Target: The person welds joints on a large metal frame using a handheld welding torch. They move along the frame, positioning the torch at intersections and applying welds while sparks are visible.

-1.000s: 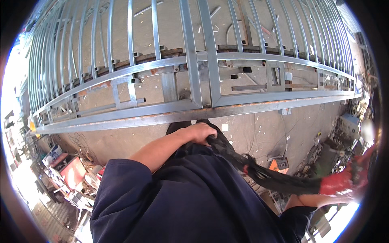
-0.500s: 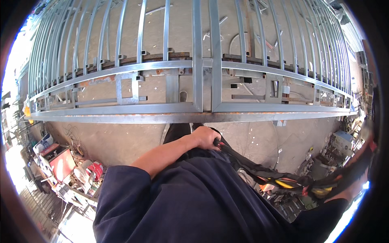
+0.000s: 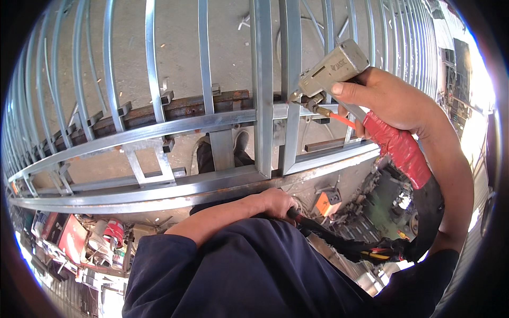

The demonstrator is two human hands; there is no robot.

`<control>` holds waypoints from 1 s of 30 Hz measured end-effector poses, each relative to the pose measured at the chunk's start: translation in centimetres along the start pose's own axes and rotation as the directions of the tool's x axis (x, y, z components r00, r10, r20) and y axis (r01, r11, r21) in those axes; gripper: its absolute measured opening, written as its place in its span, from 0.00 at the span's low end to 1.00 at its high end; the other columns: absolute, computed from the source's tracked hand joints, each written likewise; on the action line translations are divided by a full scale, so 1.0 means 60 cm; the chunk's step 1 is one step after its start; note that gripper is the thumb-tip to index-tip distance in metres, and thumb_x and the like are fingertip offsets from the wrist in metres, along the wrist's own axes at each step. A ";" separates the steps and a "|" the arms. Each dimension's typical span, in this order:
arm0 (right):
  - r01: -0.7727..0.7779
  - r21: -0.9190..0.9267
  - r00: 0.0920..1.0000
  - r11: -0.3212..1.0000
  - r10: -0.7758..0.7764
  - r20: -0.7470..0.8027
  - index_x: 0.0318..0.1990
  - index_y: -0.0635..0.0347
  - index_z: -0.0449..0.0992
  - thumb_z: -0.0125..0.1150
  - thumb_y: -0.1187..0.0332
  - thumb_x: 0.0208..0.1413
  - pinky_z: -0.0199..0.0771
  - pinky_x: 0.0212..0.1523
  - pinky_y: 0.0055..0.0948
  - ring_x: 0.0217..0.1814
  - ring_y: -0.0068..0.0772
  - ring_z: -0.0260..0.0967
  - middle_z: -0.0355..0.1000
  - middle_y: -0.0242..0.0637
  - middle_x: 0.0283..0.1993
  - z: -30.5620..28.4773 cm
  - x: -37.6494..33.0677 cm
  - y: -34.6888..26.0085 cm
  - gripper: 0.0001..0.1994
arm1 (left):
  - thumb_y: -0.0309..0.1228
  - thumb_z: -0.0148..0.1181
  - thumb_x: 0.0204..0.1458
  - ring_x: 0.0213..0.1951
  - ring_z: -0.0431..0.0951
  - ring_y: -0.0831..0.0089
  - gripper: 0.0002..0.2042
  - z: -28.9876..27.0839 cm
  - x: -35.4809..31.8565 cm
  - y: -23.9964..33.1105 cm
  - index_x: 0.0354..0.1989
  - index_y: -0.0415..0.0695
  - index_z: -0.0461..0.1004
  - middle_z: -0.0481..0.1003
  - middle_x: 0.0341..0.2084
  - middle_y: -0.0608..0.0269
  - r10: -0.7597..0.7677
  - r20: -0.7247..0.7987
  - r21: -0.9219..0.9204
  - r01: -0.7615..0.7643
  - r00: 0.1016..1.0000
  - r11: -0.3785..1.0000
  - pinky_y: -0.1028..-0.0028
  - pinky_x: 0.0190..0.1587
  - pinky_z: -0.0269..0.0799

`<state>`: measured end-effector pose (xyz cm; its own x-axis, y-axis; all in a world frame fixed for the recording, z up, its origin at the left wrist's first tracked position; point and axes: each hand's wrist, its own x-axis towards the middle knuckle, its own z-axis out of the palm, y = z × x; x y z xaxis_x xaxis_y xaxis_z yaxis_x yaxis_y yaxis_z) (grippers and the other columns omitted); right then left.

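In my raised right hand (image 3: 389,98) is a welding gun (image 3: 334,66) with a boxy metal head and a grip wrapped in red tape. Its nozzle points left, at or very near the right-hand upright (image 3: 290,79) of the steel frame, close to a crossbar; I cannot tell if they touch. A thin orange tube (image 3: 343,121) runs to the nozzle. From the grip a thick black-wrapped cable (image 3: 344,246) loops down and across my body. My left hand (image 3: 277,203) is closed around this cable at my waist.
A barred galvanised steel frame (image 3: 207,180) spans the view in front of me. An orange box (image 3: 327,202) stands on the floor at right, near piled metal pieces. At left are a red box (image 3: 72,238) and a red-and-white tub (image 3: 113,230). Scraps lie beyond the bars.
My right hand has come up from the lower right edge with the welding gun to the frame's uprights. The view has turned and moved nearer the frame. My left hand still grips the cable.
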<state>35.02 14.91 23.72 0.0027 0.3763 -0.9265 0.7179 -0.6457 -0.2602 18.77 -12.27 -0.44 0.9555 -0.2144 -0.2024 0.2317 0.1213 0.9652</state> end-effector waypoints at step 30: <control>-0.304 -0.180 0.923 0.935 0.336 0.186 0.47 0.68 0.78 0.58 0.51 0.66 0.75 0.30 0.37 0.28 0.31 0.75 0.73 0.37 0.34 0.001 0.171 -0.117 0.23 | 0.62 0.58 0.62 0.66 0.72 0.51 0.34 -0.058 0.019 -0.026 0.66 0.47 0.73 0.75 0.62 0.43 0.249 0.488 -0.417 -0.027 0.837 0.908 0.59 0.67 0.66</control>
<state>29.97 23.25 15.99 0.1140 0.0068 -0.9935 0.7961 -0.5988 0.0873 20.14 -9.36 -2.77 0.7680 -0.6222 0.1516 0.2611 0.5204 0.8130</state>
